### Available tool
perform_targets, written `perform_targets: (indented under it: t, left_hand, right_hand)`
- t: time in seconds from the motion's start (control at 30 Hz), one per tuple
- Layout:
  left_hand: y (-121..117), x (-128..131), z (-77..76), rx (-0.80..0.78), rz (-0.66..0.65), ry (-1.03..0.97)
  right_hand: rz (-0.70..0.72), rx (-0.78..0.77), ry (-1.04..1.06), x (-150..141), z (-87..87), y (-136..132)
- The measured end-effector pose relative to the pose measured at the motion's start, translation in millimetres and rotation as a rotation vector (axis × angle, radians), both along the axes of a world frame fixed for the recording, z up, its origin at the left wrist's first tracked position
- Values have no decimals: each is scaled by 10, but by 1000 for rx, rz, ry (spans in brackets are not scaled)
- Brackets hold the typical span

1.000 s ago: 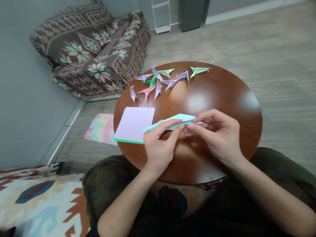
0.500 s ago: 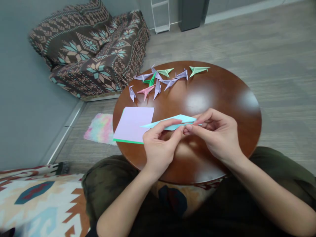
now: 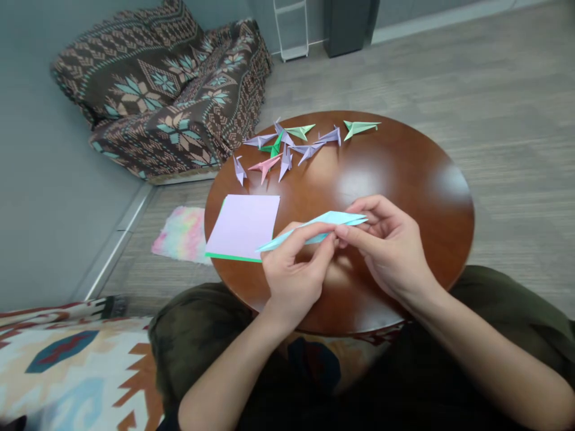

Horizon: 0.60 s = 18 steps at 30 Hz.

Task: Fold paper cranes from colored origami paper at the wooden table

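A light blue folded origami paper, long and pointed at both ends, is held above the near half of the table. My left hand is closed on its lower edge, with the index finger lying along it and the thumb beneath. My right hand pinches the same paper near its middle, thumb in front and the other fingers curled behind. The two hands meet at the fingertips. Part of the paper's lower edge is hidden by my fingers. Left of the paper lies a stack of square lilac sheets, with green showing underneath.
Several folded paper cranes, among them a pink crane and a pale green crane, stand at the far side of the round brown table. Beyond are a patterned covered sofa and a fluffy pastel mat.
My left index finger has slid rightward along the paper, and my right fingers have shifted off its right tip. The paper's right end now shows more. The cranes and stack stay put.
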<state>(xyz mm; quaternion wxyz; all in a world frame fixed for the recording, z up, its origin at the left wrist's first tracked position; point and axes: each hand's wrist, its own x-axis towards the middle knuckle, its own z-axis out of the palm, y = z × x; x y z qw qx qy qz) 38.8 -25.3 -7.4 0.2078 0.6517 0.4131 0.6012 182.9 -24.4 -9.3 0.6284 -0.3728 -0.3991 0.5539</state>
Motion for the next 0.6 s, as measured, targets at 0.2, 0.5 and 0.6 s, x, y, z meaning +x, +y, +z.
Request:
perform_targets:
  t: [0.2, 0.5, 0.6]
  left_hand:
    - [-4, 10, 45, -112, -20, -70]
    - [112, -28, -48, -509, -181, -390]
    - [135, -31, -69, -546, -195, -427]
  right_hand:
    - [-50, 29, -73, 29, 4, 4]
    - [-198, 160, -193, -21, 49, -3]
    - [-231, 177, -258, -34, 46, 0]
